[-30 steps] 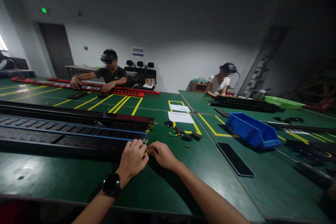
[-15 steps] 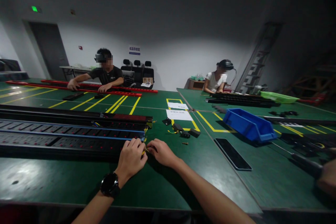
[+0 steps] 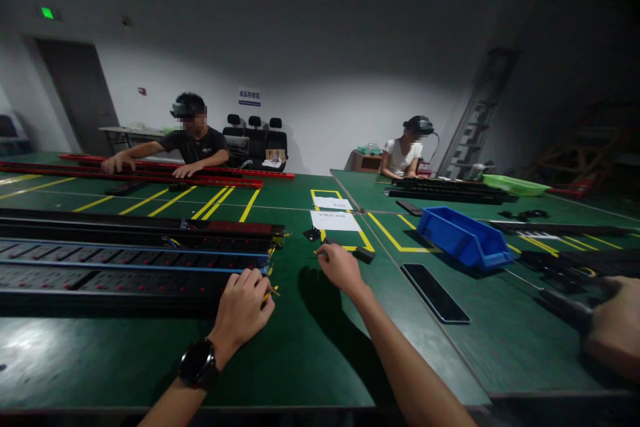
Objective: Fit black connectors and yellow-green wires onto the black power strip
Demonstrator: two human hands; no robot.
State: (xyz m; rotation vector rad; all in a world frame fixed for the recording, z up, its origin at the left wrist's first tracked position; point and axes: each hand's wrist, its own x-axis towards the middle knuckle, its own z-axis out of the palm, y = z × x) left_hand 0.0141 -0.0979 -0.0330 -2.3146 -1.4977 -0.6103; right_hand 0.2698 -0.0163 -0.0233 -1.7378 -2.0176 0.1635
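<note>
My left hand (image 3: 245, 303), with a dark watch (image 3: 199, 363) on the wrist, is curled over the right end of a long black power strip (image 3: 150, 280) dotted with red. Yellow-ended wires (image 3: 273, 291) poke out beside its fingers. My right hand (image 3: 341, 267) is over the small loose parts to the right, fingertips drawn together beside a yellow wire tip. Whether anything is pinched there is hidden. A small black block (image 3: 364, 254) lies by its knuckles, and a black bracket-like piece (image 3: 312, 233) lies just beyond.
A blue bin (image 3: 463, 240) and a phone (image 3: 435, 292) are on the right. Another person's hand (image 3: 617, 327) holds a screwdriver-like tool (image 3: 563, 307) at the right edge. Two people work across the green table (image 3: 310, 360), one at red rails (image 3: 215, 181).
My right hand has left the strip's end and moved right and away to the loose parts, covering several. My left hand stays at the strip's end. The view has shifted slightly.
</note>
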